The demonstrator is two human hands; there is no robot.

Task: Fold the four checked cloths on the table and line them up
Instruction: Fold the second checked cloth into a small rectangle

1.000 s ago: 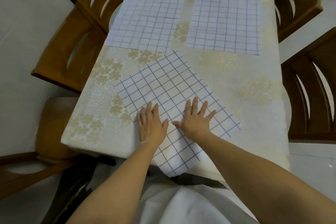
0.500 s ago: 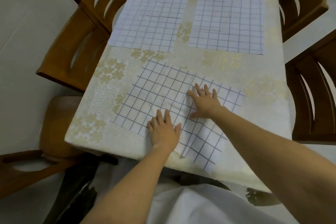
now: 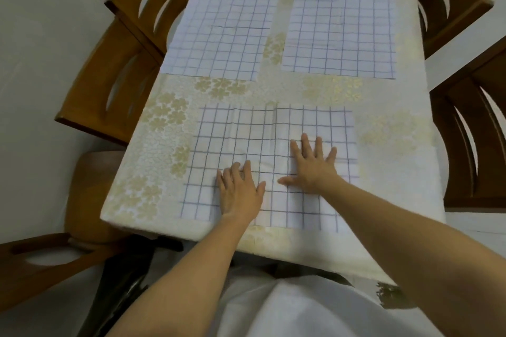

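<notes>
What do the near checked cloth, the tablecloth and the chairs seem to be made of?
Near checked cloth: thin woven fabric, matte; it shows soft creases and wrinkles. Tablecloth: probably a heavier textile with pale gold floral pattern, slight sheen; it drapes over the edge. Chairs: wood, smooth brown varnish-like finish, judging by colour and gloss.

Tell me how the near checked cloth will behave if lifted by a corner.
Probably floppy: the near checked cloth shows soft creases. Likely light; it may slide on the tablecloth, though the left hand and right hand press it flat.
</notes>
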